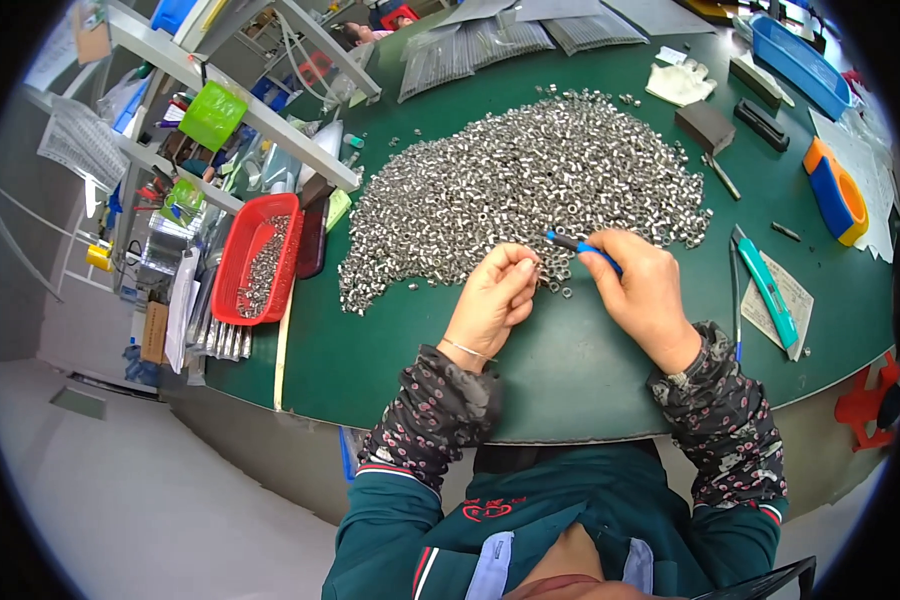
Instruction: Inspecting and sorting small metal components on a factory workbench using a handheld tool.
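Note:
A large heap of small, shiny metal rings point(520, 170) spreads over the green table point(570, 400). At its near edge my left hand point(492, 300) is closed in a pinch of thumb and forefinger; whatever sits between the fingertips is too small to make out. My right hand point(645, 290) grips a slim blue and black pen-shaped tool point(573, 244), its tip pointing left toward the left hand. The tip and the left fingertips are a short way apart. A few loose rings point(567, 292) lie on the table between the two hands.
On the left stands a red plastic basket point(290, 255) holding more metal pieces. To the right lie a teal utility knife point(767, 285), an orange and blue tape dispenser point(838, 195) and a dark block point(705, 128). A white glove point(682, 82) and a blue tray point(795, 65) are farther back.

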The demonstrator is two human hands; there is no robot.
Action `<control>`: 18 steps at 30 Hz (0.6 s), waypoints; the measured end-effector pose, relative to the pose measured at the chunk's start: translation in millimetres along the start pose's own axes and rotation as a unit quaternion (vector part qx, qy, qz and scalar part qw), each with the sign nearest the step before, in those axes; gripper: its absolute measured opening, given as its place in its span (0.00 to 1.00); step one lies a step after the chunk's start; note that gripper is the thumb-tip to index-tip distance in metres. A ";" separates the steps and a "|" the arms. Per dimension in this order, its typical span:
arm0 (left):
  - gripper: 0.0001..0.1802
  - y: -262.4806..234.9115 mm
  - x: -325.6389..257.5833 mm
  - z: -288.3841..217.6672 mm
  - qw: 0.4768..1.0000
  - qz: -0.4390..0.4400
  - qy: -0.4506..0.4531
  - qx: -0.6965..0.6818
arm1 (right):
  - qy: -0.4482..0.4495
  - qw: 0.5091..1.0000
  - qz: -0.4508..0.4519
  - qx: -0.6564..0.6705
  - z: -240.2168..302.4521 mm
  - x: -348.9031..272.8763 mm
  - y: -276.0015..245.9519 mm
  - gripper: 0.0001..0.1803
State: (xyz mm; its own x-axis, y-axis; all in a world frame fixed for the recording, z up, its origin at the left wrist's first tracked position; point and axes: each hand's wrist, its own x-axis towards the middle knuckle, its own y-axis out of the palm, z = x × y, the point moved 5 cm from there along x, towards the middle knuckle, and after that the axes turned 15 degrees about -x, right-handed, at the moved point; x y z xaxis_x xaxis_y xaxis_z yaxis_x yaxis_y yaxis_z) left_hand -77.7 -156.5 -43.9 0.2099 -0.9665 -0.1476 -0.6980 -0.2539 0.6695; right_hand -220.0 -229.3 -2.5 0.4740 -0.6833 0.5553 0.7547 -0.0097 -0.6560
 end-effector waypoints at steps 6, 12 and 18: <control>0.05 -36.1 -8.2 -0.9 0.988 -0.015 -0.012 -0.151 | -0.045 0.998 0.040 -0.009 14.4 -7.4 8.1 0.06; 0.07 -43.7 -5.3 -2.4 0.990 0.015 -0.005 -0.138 | -0.097 0.992 0.055 -0.053 21.6 -10.7 15.6 0.06; 0.07 -44.8 -4.2 -3.5 0.992 0.018 -0.012 -0.122 | -0.108 0.991 0.048 -0.063 24.0 -10.6 15.5 0.06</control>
State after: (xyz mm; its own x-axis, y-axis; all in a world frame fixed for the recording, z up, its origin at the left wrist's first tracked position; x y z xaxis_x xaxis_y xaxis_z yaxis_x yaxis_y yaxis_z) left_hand -44.9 -140.9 -70.7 0.1701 -0.9760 -0.1362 -0.5182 -0.2061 0.8300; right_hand -202.4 -204.7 -6.2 0.6377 -0.5131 0.5745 0.6445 -0.0529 -0.7628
